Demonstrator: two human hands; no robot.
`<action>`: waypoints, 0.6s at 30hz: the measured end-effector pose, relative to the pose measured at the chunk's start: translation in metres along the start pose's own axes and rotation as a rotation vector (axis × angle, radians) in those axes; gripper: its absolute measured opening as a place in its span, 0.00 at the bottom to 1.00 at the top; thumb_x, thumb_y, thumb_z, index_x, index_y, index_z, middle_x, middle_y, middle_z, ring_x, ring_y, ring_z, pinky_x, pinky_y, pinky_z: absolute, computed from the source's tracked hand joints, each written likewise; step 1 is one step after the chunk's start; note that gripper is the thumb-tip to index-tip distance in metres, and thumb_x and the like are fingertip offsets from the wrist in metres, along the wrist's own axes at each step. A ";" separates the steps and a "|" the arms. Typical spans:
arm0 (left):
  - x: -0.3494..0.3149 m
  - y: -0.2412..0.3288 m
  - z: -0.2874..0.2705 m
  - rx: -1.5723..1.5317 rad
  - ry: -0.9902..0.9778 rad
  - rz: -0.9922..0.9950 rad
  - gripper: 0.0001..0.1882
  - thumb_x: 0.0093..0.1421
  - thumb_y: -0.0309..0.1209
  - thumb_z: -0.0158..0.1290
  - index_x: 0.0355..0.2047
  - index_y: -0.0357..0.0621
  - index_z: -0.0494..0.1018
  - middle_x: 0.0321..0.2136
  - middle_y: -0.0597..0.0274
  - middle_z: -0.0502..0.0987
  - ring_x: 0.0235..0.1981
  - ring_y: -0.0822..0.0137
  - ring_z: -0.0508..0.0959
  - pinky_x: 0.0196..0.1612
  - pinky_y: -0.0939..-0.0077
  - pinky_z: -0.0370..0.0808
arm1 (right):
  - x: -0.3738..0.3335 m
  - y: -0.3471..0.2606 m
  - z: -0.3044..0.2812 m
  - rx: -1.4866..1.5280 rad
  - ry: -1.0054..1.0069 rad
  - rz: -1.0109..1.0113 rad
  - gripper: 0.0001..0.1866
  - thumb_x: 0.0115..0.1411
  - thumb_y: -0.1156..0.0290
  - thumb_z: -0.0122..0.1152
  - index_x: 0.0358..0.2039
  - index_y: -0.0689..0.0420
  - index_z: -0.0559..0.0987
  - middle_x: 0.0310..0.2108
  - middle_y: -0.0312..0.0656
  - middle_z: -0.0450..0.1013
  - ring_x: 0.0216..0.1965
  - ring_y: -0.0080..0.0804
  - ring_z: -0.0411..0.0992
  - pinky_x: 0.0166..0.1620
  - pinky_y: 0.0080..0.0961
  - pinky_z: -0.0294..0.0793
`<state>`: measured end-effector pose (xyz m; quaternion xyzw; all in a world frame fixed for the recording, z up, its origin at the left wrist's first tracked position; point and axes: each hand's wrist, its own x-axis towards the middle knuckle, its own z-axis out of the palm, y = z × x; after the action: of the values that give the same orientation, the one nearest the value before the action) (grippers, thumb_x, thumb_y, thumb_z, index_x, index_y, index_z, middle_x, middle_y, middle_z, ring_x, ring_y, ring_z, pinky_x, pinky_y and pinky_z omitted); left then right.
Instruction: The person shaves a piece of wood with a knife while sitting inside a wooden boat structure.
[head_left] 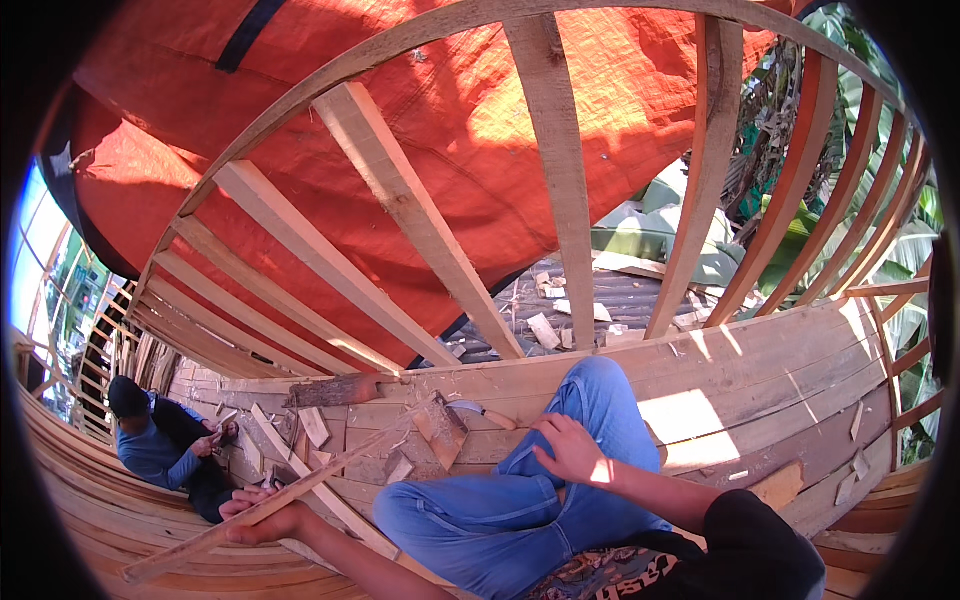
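My left hand (268,514) is closed around a long thin wooden strip (335,463), which slants up across the planks toward the middle. The strip's far end lies near a short wood block (440,430) on the deck. My right hand (572,450) rests on my raised knee in blue jeans (590,400), fingers loosely apart and holding nothing. Between the block and my knee lies a knife (497,419) with a curved blade and a wooden handle. I sit cross-legged on the planks.
Upright wooden ribs (560,150) joined by a curved rail line the far side, with an orange tarp (430,170) behind them. Offcuts (314,427) and shavings litter the plank floor (780,370). At left another person (160,440) sits, hands together over something small.
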<state>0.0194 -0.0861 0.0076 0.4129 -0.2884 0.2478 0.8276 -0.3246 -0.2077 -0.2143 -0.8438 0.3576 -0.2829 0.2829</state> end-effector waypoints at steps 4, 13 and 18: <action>0.001 0.001 0.060 0.090 -0.041 0.053 0.34 0.56 0.67 0.42 0.19 0.48 0.53 0.12 0.68 0.57 0.12 0.74 0.59 0.15 0.85 0.57 | -0.111 0.014 -0.058 -0.153 0.262 0.041 0.17 0.53 0.70 0.59 0.43 0.60 0.71 0.44 0.50 0.68 0.44 0.49 0.69 0.46 0.39 0.69; -0.012 0.004 0.102 0.055 -0.099 0.011 0.42 0.52 0.64 0.50 0.31 0.25 0.67 0.27 0.54 0.71 0.29 0.65 0.74 0.32 0.69 0.72 | -0.287 0.070 -0.083 0.044 -0.518 0.719 0.19 0.56 0.61 0.58 0.46 0.57 0.75 0.38 0.56 0.75 0.36 0.51 0.76 0.40 0.38 0.76; -0.013 -0.011 0.098 0.149 -0.182 0.074 0.40 0.50 0.65 0.52 0.27 0.30 0.67 0.24 0.59 0.71 0.26 0.67 0.71 0.27 0.71 0.67 | -0.249 0.002 -0.124 0.110 -0.478 0.618 0.14 0.61 0.62 0.52 0.36 0.58 0.80 0.26 0.46 0.77 0.28 0.35 0.75 0.35 0.34 0.73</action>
<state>-0.0095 -0.1750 0.0412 0.4832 -0.3583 0.2605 0.7552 -0.5552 -0.0531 -0.2003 -0.7220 0.5032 0.0012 0.4748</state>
